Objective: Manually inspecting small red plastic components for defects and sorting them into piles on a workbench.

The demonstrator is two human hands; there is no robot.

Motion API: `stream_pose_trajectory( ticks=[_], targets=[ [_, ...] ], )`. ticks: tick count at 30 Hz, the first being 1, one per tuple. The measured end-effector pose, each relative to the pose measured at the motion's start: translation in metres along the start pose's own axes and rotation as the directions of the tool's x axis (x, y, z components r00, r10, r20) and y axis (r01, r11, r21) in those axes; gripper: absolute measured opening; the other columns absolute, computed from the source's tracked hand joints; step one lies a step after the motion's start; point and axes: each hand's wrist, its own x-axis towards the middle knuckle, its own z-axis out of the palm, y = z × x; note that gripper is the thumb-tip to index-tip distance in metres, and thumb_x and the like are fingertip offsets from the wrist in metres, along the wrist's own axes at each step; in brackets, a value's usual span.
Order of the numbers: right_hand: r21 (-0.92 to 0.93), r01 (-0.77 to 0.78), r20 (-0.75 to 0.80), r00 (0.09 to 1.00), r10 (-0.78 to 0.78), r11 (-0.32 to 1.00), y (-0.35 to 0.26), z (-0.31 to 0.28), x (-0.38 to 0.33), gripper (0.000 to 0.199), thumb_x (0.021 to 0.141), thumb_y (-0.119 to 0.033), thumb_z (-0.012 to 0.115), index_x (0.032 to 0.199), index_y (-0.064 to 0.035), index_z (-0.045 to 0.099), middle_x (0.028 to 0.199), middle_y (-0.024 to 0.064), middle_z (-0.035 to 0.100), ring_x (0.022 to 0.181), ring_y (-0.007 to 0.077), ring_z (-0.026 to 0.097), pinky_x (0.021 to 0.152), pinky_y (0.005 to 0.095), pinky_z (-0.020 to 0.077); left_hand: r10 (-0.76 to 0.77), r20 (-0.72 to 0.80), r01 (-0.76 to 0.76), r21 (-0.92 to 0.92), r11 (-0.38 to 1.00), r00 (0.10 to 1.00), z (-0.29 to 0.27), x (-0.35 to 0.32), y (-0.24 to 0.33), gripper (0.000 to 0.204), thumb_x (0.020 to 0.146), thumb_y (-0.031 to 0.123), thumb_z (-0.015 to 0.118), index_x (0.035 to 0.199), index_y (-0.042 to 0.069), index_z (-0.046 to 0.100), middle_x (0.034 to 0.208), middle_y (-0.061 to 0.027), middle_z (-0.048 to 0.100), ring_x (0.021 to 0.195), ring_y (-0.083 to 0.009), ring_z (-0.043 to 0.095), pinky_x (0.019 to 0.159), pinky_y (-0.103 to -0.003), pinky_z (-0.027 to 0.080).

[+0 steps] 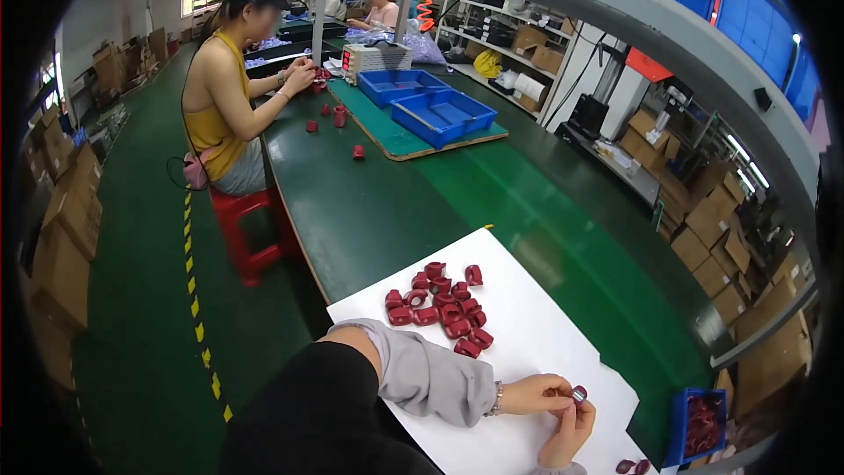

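Observation:
Over a white sheet (pixel 545 317), my two hands meet at a small dark red ring-shaped part (pixel 579 394) with a shiny pale face. My left hand (pixel 534 394), in a grey sleeve with a bracelet at the wrist, pinches it from the left. From below, the fingers of my right hand (pixel 565 435) close on the same part. A loose pile of dark red ring-shaped parts (pixel 450 310) lies farther up the sheet. Two more dark red pieces (pixel 633 466) sit at the near right, beside my right hand.
A blue bin (pixel 697 427) of dark red pieces stands at the near right. Two blue trays (pixel 444 116) rest on a green board across the bench (pixel 343 211). A co-worker (pixel 230 88) sits on a red stool (pixel 251 229) at the far left, handling red parts.

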Motion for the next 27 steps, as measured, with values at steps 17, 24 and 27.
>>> stream_pose_trajectory(
  ticks=[17, 24, 27],
  targets=[
    [-0.016, 0.001, 0.113, 0.994, 0.001, 1.000, -0.003, -0.005, 0.005, 0.039, 0.092, -0.013, 0.049, 0.127, 0.0026, 0.041, 0.116, 0.0107, 0.052, 0.100, 0.0178, 0.052, 0.087, 0.0300, 0.0431, 0.009, 0.128, -0.015, 0.045, 0.999, 0.992, -0.002, 0.002, 0.004, 0.030, 0.098, 0.030, 0.046, 0.112, 0.005, 0.053, 0.095, -0.0003, 0.055, 0.078, -0.0067, 0.047, 0.071, -0.023, 0.044],
    [-0.076, 0.034, 0.099, 0.995, -0.027, 0.996, -0.012, -0.006, 0.003, 0.038, 0.091, -0.009, 0.050, 0.126, 0.0038, 0.043, 0.116, 0.0111, 0.053, 0.101, 0.0185, 0.053, 0.089, 0.0295, 0.0435, 0.042, 0.127, -0.049, 0.052, 0.997, 0.991, -0.003, 0.004, -0.004, 0.033, 0.098, 0.030, 0.046, 0.119, 0.005, 0.052, 0.097, -0.0005, 0.057, 0.079, -0.0072, 0.051, 0.073, -0.023, 0.046],
    [-0.113, 0.015, 0.119, 0.993, -0.001, 0.993, -0.010, -0.012, 0.004, 0.037, 0.090, -0.008, 0.049, 0.125, 0.0045, 0.045, 0.115, 0.0114, 0.054, 0.103, 0.0182, 0.053, 0.090, 0.0293, 0.0431, -0.028, 0.125, 0.018, 0.079, 0.997, 0.992, -0.003, 0.003, -0.004, 0.033, 0.097, 0.029, 0.046, 0.119, 0.005, 0.052, 0.096, -0.0006, 0.058, 0.079, -0.0077, 0.053, 0.074, -0.024, 0.048]
  ],
)
